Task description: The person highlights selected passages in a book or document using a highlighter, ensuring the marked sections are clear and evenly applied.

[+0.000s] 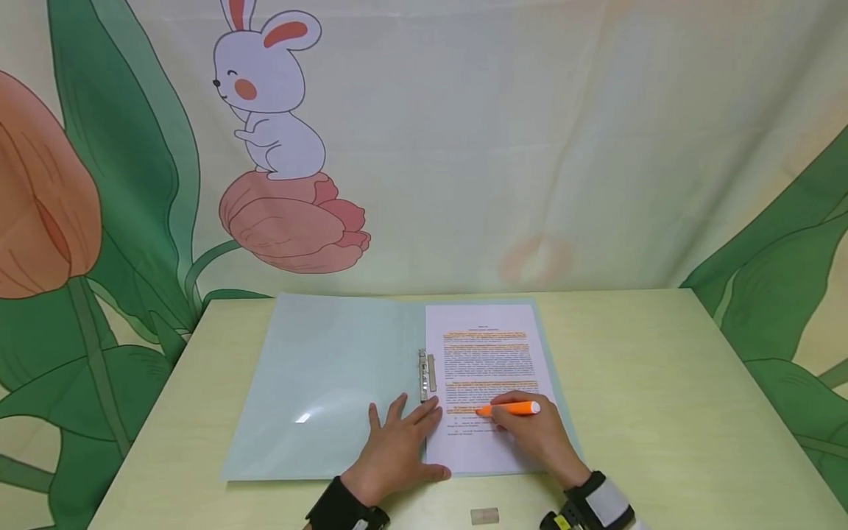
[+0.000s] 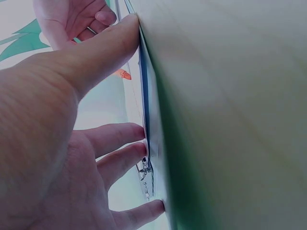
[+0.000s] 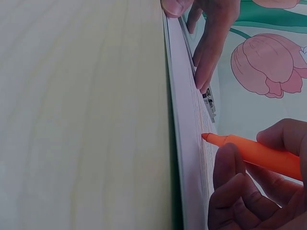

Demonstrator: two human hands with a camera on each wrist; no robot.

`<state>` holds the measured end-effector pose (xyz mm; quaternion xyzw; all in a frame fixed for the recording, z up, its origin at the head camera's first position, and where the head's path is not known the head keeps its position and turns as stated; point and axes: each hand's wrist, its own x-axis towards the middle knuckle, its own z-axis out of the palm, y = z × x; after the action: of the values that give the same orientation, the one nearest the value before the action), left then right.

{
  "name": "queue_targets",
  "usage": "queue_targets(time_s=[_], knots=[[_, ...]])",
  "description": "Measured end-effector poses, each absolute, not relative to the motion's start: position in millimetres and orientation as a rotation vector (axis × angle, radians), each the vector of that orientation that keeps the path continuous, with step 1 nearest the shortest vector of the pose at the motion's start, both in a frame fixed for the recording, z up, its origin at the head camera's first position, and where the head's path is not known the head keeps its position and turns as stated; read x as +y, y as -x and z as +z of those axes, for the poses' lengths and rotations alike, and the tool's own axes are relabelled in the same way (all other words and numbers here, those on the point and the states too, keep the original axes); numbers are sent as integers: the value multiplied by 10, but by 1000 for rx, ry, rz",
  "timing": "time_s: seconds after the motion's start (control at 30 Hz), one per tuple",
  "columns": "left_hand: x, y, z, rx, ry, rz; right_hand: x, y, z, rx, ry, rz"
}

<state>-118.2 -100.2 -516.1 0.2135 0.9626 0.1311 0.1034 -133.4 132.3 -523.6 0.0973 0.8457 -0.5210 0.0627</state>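
My right hand [image 1: 535, 434] pinches an orange highlighter [image 1: 515, 408], its tip down at a line of text on the printed sheet [image 1: 493, 460]. In the right wrist view the highlighter [image 3: 264, 155] lies between thumb and fingers, tip at the page. Orange marking covers several lines at the top, middle and lower part of the text. With fingers spread, my left hand [image 1: 394, 453] rests across the folder's spine and the sheet's left edge, thumb at the lower edge. The pale blue folder [image 1: 331, 383] lies open, its metal clip [image 1: 424, 375] just beyond my left fingertips.
A small grey-brown rectangular piece [image 1: 484, 516] lies near the table's front edge, below the folder. The pale wooden table [image 1: 662, 383] extends on both sides. Behind it hangs a cloth backdrop [image 1: 464, 147] printed with a rabbit and tulips.
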Motion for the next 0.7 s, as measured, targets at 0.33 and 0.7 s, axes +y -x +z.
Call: queue_targets(time_s=[0.33,0.7], knots=[[-993,1176,-5144,2843,-633,386,1358,1321,-5143,2554,-318,-1638],[-996,1177,-5149,2838,-623,408,1525,1362,-4854,2582,-350,-1705]])
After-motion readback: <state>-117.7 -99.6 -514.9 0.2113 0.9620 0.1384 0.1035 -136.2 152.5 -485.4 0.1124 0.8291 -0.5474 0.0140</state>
